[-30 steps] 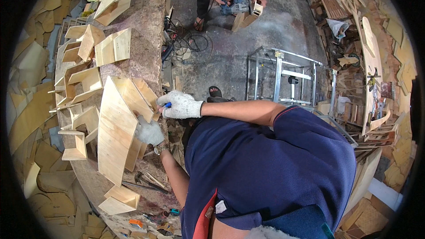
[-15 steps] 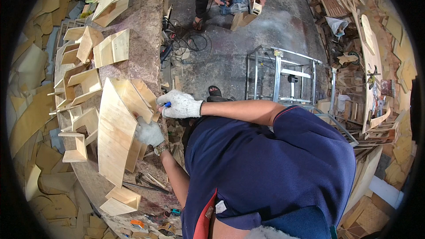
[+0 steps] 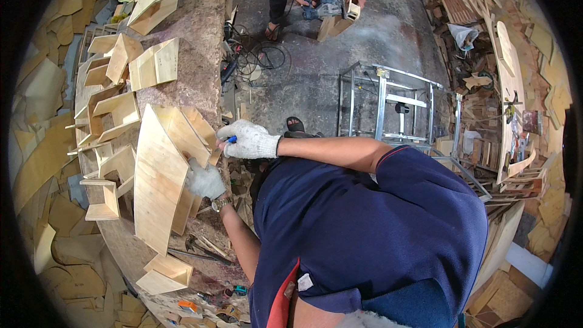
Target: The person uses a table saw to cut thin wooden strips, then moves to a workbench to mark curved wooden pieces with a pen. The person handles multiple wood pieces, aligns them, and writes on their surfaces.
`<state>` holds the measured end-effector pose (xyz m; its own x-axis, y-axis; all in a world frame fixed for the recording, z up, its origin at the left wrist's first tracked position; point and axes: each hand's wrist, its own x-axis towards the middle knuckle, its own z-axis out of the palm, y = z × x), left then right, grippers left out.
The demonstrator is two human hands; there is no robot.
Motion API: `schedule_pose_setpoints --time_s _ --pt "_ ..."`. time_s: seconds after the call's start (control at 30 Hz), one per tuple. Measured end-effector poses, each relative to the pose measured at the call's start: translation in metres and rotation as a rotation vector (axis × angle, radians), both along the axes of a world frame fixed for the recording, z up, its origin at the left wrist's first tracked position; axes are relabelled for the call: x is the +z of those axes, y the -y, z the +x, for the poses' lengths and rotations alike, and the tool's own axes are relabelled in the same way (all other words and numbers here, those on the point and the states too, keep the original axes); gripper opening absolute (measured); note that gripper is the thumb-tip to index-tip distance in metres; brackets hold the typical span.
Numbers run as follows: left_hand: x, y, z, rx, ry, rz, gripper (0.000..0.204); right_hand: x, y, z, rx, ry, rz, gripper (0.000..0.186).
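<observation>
On the workbench to my left stands a wooden assembly with a large curved-sided panel and narrower panels behind it. My left hand, in a white knit glove with a watch at the wrist, holds the assembly by its near side; its fingertips are partly hidden. Just above it, my right hand, gloved as well, is closed round a blue pen-like tool at the assembly's near upper corner. Most of this tool is covered by the fingers, so its working end is hard to see.
More wooden assemblies crowd the workbench. A hammer lies near its front edge. Black cables and a metal frame occupy the floor. Across the room, a person works with a blue power tool. Wood stacks line the right.
My right hand has shifted very slightly up and to the right with the blue pen-like tool. My left hand stays in place on the wooden assembly.
</observation>
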<state>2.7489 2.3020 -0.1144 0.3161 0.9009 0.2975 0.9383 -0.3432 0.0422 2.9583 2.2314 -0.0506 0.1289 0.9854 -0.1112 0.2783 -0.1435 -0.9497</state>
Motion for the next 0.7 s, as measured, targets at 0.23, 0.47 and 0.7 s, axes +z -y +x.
schedule_pose_setpoints --time_s 0.23,0.47,0.7 --pt "-0.0008 0.0002 0.0011 -0.018 0.041 0.021 0.046 -0.0015 0.0004 -0.0006 -0.033 -0.003 0.018 0.024" --pt "0.0001 0.0007 0.0029 -0.038 0.064 0.076 0.042 -0.0041 0.0003 -0.0015 -0.067 -0.016 0.073 0.024" --pt "0.0026 0.0019 0.0033 -0.029 0.046 0.051 0.043 -0.0017 -0.0004 -0.0006 -0.069 0.001 0.078 0.023"
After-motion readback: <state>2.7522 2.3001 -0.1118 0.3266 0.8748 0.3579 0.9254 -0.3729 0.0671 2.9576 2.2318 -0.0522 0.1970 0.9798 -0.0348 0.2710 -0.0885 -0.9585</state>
